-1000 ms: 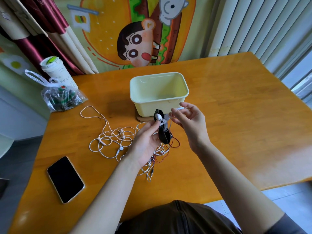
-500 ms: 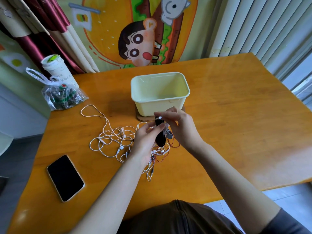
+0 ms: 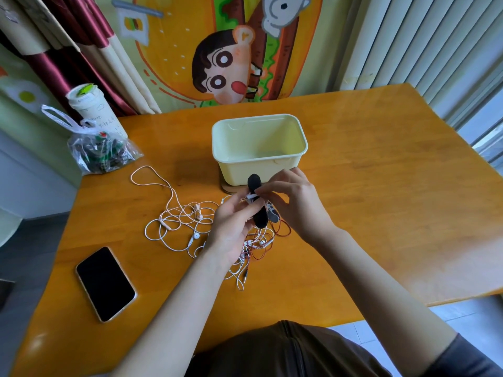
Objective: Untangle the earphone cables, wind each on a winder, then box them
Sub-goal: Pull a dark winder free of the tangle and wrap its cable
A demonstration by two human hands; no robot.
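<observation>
1. Head view: the cream box [image 3: 217, 142] stands open on a thin wooden board [image 3: 226, 188] at the middle of the orange table [image 3: 381, 200]. It serves as the landmark for everything else.
2. Just in front of the box, raised above the table, the left hand [image 3: 231, 227] holds the black winder [image 3: 260, 217] upright. The winder's top end shows against the box's front wall.
3. The left grip is clamped on the winder, with the fingers curled round its lower part and the thumb against its side.
4. The right hand [image 3: 296, 205], also just in front of the box, has its grip closed. Thumb and forefinger pinch the white cable [image 3: 251, 197] at its plug end, right against the winder.
5. Whether any turns are already wound on the winder cannot be told.
6. The remaining white earphone cables [image 3: 179, 221] lie in a loose tangle on the table, in front of the box and to its left. One long loop reaches up toward the box's left side.
7. A red cable [image 3: 283, 230] lies under the hands, in front of the box.
8. A dark-screened phone [image 3: 105, 283] lies flat, well in front of the box and to its left.
9. A clear plastic bag [image 3: 100, 153] sits to the left of the box at the table edge, with a white cup [image 3: 92, 110] just behind it.
</observation>
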